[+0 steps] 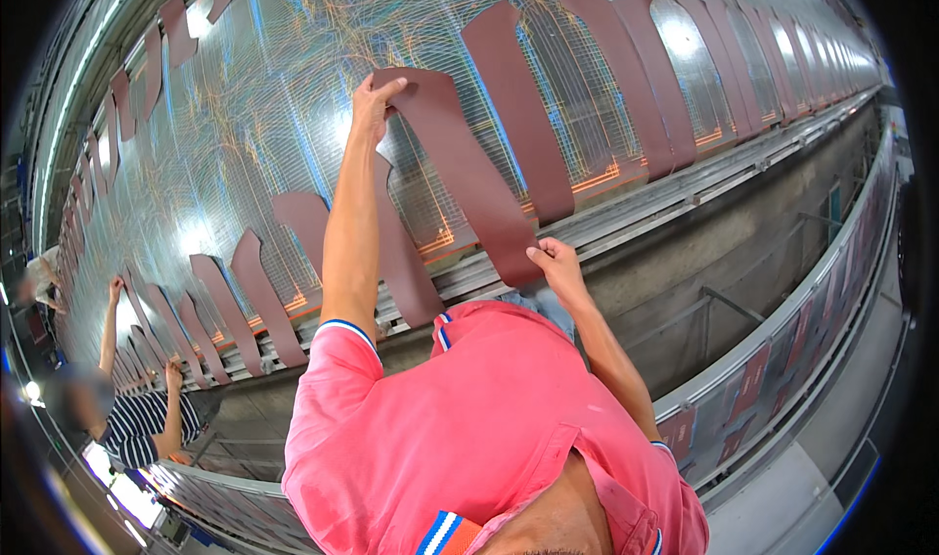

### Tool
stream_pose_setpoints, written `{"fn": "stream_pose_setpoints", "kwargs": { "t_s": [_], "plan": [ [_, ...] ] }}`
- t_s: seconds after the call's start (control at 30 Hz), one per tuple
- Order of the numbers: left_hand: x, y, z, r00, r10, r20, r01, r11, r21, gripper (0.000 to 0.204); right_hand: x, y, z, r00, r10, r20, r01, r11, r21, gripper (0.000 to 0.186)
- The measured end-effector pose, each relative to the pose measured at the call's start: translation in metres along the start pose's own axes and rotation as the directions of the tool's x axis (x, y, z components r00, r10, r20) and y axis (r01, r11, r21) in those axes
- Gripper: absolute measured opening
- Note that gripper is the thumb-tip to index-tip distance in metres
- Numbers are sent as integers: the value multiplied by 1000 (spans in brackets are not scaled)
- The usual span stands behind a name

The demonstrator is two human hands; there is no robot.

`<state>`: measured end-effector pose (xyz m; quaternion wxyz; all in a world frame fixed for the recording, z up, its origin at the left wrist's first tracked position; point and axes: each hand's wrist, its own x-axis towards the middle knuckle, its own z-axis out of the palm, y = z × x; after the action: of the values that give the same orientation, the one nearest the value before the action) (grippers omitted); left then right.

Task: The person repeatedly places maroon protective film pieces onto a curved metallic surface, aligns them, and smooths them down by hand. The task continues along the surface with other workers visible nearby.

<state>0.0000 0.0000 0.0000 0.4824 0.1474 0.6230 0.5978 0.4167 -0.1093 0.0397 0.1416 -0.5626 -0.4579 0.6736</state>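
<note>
Nearest the body, the right hand (558, 265) pinches the near right corner of a long maroon panel (465, 169), thumb against fingers, where that end lies across the metal rail (675, 204) along the table's edge. From there the panel's long axis slants away and leftward over the table (259, 149) to its far left corner, gripped by the left hand (369, 110) on an outstretched arm, so the strip spans between the two hands. Just right of it, a similar strip (518, 110) lies at a steeper angle.
</note>
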Motion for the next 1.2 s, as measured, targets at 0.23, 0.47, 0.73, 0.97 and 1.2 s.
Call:
{"fn": "stream_pose_setpoints", "kwargs": {
  "t_s": [0.23, 0.47, 0.73, 0.97, 1.2],
  "plan": [
    [65, 16, -2, 958, -84, 274, -74, 851, 521, 40, 22, 6, 25, 988, -2, -157, -47, 951, -307, 25],
    [83, 20, 69, 897, 3, 441, -425, 277, 862, 44, 11, 6, 24, 983, 22, -182, -78, 949, -306, 25],
    [84, 5, 83, 891, 3, 453, -443, 216, 870, 17, 13, 23, 23, 965, 65, -253, -96, 989, -112, 20],
    [70, 7, 86, 883, 7, 470, -447, 322, 835, 17, 13, 26, 17, 972, 98, -211, -114, 991, -68, 19],
    [84, 25, 76, 882, 138, 450, -464, 416, 782, 17, 3, -8, 11, 993, 52, -108, -66, 989, -131, 20]
  ]
}}
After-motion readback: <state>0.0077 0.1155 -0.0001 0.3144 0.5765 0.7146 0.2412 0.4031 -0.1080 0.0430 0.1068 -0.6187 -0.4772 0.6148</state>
